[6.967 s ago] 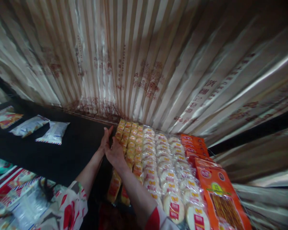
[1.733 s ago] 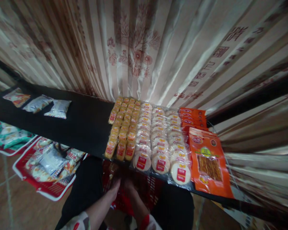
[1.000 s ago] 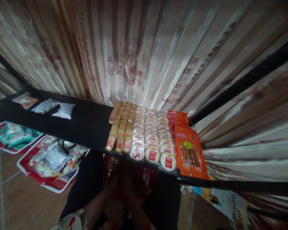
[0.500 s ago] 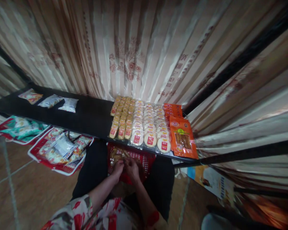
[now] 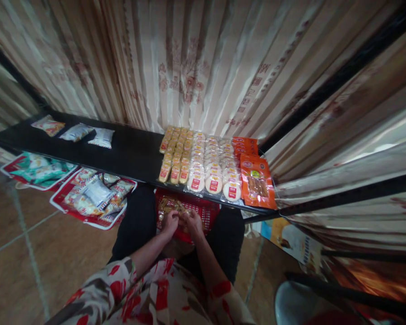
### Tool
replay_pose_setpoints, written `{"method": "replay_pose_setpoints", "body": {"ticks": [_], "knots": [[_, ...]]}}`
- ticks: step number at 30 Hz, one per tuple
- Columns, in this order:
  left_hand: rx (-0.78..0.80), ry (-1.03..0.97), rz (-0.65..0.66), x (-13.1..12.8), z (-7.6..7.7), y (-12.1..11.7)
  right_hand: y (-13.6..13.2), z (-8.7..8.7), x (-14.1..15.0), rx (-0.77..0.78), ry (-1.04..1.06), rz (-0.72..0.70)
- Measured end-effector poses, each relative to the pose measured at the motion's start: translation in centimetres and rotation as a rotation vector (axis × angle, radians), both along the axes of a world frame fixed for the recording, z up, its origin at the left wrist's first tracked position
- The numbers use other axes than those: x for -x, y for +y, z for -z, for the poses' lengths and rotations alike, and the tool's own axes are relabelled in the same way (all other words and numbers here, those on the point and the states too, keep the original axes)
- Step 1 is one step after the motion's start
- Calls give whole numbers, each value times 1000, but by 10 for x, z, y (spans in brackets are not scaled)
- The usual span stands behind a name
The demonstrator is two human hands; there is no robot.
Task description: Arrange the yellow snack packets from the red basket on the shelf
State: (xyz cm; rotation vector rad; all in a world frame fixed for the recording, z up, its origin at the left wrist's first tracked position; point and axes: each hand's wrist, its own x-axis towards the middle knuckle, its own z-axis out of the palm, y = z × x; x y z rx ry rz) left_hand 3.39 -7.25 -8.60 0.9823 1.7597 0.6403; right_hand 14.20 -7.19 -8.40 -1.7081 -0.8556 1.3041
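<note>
My left hand [image 5: 169, 223] and my right hand [image 5: 193, 223] are close together over a red plastic basket [image 5: 208, 212] between my knees. Their fingers are closed on a small gold-wrapped snack packet [image 5: 180, 208], partly hidden by the fingers and blurred. More gold-wrapped snack packets [image 5: 165, 203] lie in the basket's left part. Just beyond, on a black shelf [image 5: 131, 153], rows of gold-wrapped snacks [image 5: 175, 158] stand beside rows of round white crackers [image 5: 212, 180] in transparent wrap. Orange snack bags [image 5: 259, 183] lie at the right end of these rows.
Three puffed snack bags [image 5: 101, 137] lie on the shelf's left part. Below it, red-and-white bags hold white snack bags [image 5: 94, 194] and green packets [image 5: 37, 169]. Pleated curtains [image 5: 203, 58] hang behind, black poles [image 5: 341, 76] slant at right, and a stool [image 5: 291, 302] stands lower right.
My view has tilted, so the shelf and basket sit higher in the picture. Both hands stay together over the basket, with the right hand shifted slightly away from the left.
</note>
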Motion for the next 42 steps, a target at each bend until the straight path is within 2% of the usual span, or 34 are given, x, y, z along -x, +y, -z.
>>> {"method": "replay_pose_setpoints", "body": {"ticks": [8, 12, 15, 18, 25, 28, 36, 39, 42], "knots": [[-13, -41, -44, 3, -14, 4, 0, 1, 2, 22, 61, 33], [1, -104, -93, 4, -16, 5, 2, 5, 1, 26, 94, 51], [21, -152, -122, 4, -14, 7, 0, 6, 1, 8, 127, 39], [39, -199, -145, 3, -13, 9, -5, 6, 4, -77, 115, -3], [66, -288, -243, 2, -9, 9, -19, 7, 16, -306, -281, -111], [47, -290, -243, 4, -6, 11, -20, 6, 20, -368, -375, -173], [61, -345, -270, 9, 5, 17, -22, -5, 23, -447, -364, -274], [77, -358, -271, 11, 9, 17, -23, -5, 23, -433, -307, -208], [97, -343, -275, 11, 13, 16, -24, -2, 23, -354, -227, -118]]}}
